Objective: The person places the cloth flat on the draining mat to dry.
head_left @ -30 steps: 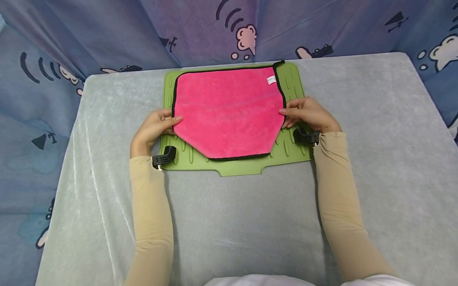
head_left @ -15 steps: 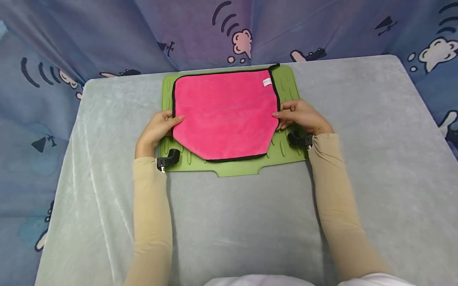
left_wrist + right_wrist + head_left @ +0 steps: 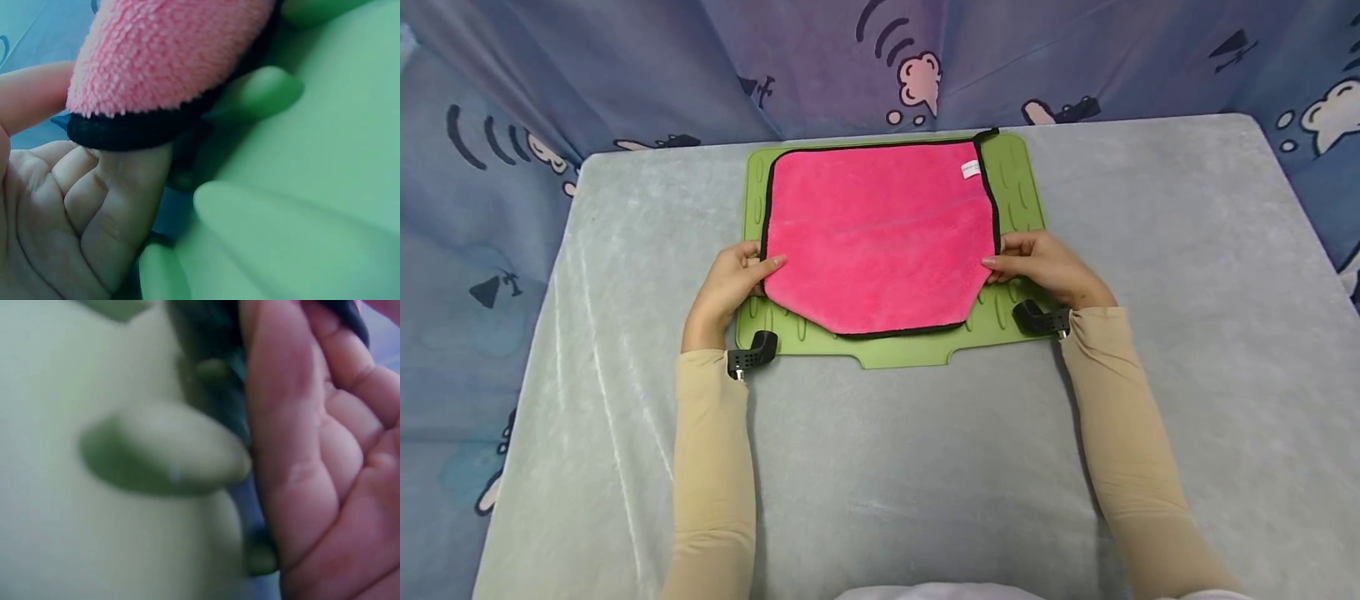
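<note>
A pink plush towel (image 3: 880,233) with black edging and a white tag lies spread over a green ridged mat (image 3: 906,357). Its two near corners look turned under, leaving slanted edges. At the towel's left edge, my left hand (image 3: 730,283) pinches it, thumb on top and fingers beneath. In the left wrist view the fingers (image 3: 119,194) pass under the black-trimmed edge. My right hand (image 3: 1048,265) pinches the opposite edge, its thumb on the pink face. Close up in the right wrist view, the fingers (image 3: 300,444) are beside the mat's raised ridges, and little of the towel shows.
The mat rests on a table covered with a grey cloth (image 3: 910,467). A patterned blue-purple curtain (image 3: 820,67) hangs behind the table and at both sides. Black wrist cameras (image 3: 752,354) sit at both sleeve cuffs.
Both hands have slid a little nearer to the body along the towel's side edges, thumbs still on top. Towel and mat lie much as before; the head view shifted slightly.
</note>
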`<state>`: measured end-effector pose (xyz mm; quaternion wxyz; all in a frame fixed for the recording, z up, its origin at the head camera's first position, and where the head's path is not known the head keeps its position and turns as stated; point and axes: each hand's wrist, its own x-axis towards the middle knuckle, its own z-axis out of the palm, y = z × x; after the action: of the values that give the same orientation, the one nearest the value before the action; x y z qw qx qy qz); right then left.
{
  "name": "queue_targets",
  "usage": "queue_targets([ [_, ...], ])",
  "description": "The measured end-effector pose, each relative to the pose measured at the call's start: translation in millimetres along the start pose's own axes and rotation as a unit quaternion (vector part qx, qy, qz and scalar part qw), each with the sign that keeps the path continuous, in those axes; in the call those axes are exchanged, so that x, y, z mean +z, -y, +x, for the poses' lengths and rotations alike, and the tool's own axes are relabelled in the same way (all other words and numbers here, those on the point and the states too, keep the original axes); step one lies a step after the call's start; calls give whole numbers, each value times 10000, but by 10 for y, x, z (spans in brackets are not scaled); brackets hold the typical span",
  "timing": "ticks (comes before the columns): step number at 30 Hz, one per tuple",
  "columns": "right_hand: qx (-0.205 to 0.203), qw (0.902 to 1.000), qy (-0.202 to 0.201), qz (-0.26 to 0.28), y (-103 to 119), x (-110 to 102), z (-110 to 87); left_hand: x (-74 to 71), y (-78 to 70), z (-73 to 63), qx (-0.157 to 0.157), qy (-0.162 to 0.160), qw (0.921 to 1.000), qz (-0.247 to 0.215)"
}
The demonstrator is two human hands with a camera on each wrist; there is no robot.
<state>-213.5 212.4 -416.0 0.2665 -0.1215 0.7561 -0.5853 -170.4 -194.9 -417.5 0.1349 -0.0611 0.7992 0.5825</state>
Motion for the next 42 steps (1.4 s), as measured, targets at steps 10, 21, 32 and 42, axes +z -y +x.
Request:
queue_targets([
  [10,94,9998,-85,130,2,-69,-74,-45,14,-38,10,144,9998,-164],
  [21,254,9996,-43,-144,2,-124,-101,-133,13,-112,-213,725,9971,-86],
  [32,331,9984,158,-442,18,-118,-117,-159,8,-126,-218,1107,9936,70],
  [42,369,9970,349,-584,12,-137,-130,-165,14,-131,-103,1078,9941,57],
])
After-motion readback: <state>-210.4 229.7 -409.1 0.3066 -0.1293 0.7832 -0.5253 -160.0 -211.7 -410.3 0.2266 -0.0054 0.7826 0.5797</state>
